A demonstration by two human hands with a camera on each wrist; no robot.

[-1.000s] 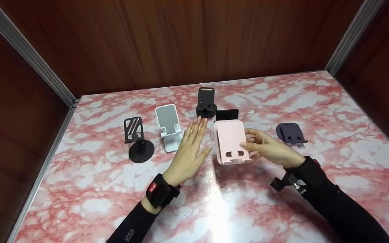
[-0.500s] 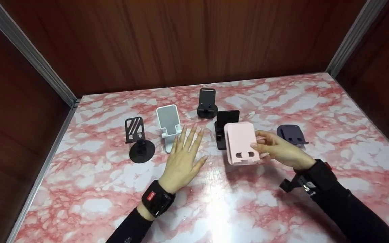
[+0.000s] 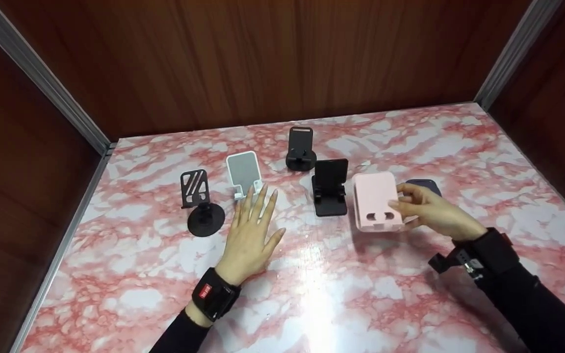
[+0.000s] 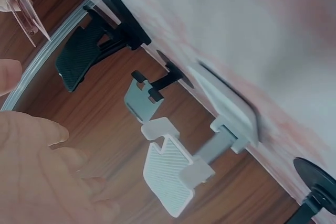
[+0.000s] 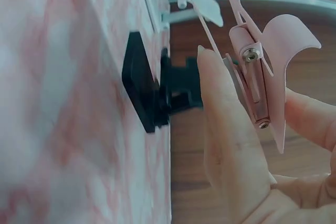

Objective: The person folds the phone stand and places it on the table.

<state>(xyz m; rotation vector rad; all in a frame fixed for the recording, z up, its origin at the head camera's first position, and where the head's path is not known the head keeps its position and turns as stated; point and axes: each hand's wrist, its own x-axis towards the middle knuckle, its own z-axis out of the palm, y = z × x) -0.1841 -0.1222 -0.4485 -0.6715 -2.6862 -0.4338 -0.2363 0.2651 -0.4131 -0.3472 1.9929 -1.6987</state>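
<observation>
Between thumb and fingers, my right hand (image 3: 432, 213) pinches a pink folding phone stand (image 3: 374, 198) by its right edge, above the table. The right wrist view shows the pink stand (image 5: 283, 43) edge-on, its hinge and curved lips visible. My left hand (image 3: 248, 242) is flat with spread fingers and holds nothing. Its fingertips overlap the lower part of a white phone stand (image 3: 244, 171) in the head view; the left wrist view shows this white stand (image 4: 170, 171) apart from the fingers. Just left of the pink stand stands a black phone stand (image 3: 330, 176).
A slotted black stand (image 3: 194, 189) on a round base is at the left. Another round-based black stand (image 3: 300, 142) stands at the back. Partly behind the right hand lies a dark purple stand (image 3: 424, 184). Brown panels (image 3: 263, 63) wall the marbled table (image 3: 140, 296).
My right hand has carried the pink stand rightward, uncovering the black stand and partly covering the purple one. My left hand has moved left and back toward the person, its fingers spreading.
</observation>
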